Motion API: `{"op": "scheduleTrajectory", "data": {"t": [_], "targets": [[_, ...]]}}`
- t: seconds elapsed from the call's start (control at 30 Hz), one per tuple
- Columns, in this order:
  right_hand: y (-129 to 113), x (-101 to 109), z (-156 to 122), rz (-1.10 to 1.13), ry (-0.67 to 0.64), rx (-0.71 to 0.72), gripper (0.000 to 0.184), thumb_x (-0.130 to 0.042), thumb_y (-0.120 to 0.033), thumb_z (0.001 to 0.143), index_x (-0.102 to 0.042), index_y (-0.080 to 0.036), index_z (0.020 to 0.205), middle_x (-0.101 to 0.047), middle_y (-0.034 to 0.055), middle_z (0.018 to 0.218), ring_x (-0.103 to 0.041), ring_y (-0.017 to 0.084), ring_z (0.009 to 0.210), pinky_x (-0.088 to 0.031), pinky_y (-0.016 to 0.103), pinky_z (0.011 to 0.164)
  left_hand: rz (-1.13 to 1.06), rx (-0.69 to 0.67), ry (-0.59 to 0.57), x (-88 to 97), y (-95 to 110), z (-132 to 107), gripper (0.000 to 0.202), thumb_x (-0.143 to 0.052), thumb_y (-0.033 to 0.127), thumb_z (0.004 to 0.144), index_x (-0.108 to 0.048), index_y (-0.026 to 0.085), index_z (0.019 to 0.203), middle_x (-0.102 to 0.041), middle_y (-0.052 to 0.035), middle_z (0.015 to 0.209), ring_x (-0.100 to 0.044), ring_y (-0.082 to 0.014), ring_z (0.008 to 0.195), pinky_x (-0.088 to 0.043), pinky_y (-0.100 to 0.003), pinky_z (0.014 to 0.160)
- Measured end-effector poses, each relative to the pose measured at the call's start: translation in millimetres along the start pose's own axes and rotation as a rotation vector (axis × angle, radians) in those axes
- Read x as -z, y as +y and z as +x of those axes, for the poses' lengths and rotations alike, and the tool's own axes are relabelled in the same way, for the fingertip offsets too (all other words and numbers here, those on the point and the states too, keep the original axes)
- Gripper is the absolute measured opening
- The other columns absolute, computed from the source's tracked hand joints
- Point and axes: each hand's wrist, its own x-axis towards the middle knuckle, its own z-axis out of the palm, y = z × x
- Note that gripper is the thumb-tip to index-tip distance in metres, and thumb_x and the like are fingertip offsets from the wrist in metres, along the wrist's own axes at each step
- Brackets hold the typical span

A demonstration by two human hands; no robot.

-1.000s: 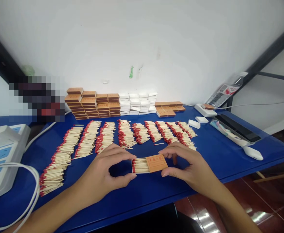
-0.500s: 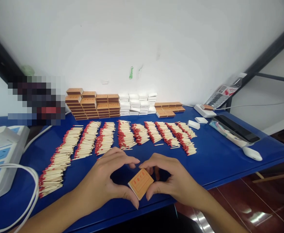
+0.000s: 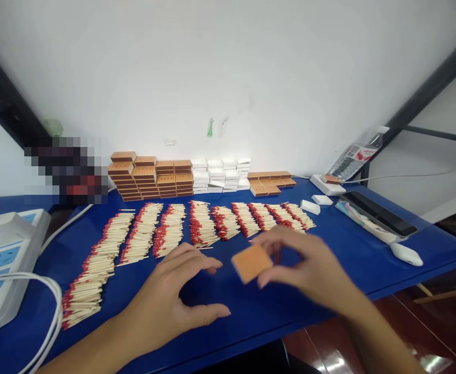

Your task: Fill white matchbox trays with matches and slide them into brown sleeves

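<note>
Blue tabletop (image 3: pixel 368 254) is filling the lower frame; below centre, the right hand (image 3: pixel 308 259) is pinching a matchbox (image 3: pixel 251 263), apparently closed though blurred, while the left hand (image 3: pixel 173 298) is gaping empty. Box-handling seems the step, the next move likely calling for care around the matches (image 3: pixel 202 223).

Matchbox (image 3: pixel 252 263), 5 o'clock: orange card by look, matt, blurred.
Stacked matchboxes (image 3: pixel 145 180), 9 o'clock: orange printed card, matt.
White boxes (image 3: pixel 215 173), centre: plain card by look, smooth.
Matchsticks (image 3: pixel 171 231), 8 o'clock: pale bare wood.
Tabletop (image 3: pixel 368 270): blue, smooth, slightly glossy.
Power strip (image 3: pixel 2 234), between 8 and 9: white plastic.
Bottle (image 3: pixel 354 158), between 2 and 3: clear, shiny plastic.
Floor (image 3: pixel 411 322), 4 o'clock: glossy tile.
</note>
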Motion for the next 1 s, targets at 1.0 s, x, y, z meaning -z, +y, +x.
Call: {"op": "scheduleTrajectory", "data": {"t": [1.0], "targets": [[223, 148, 98, -0.571, -0.005, -0.385, 0.059, -0.079, -0.064, 0.078, -0.08, -0.018, 0.114, -0.084, 0.0122, 0.097, -0.073, 0.031, 0.089, -0.057, 0.044, 0.084, 0.112, -0.021, -0.033, -2.4, 7, 0, 0.031, -0.07, 0.014, 0.097, -0.067, 0.025, 0.126, -0.076, -0.0031, 0.102, -0.068, -0.0191, 0.095, -0.062, -0.03, 0.084]]}}
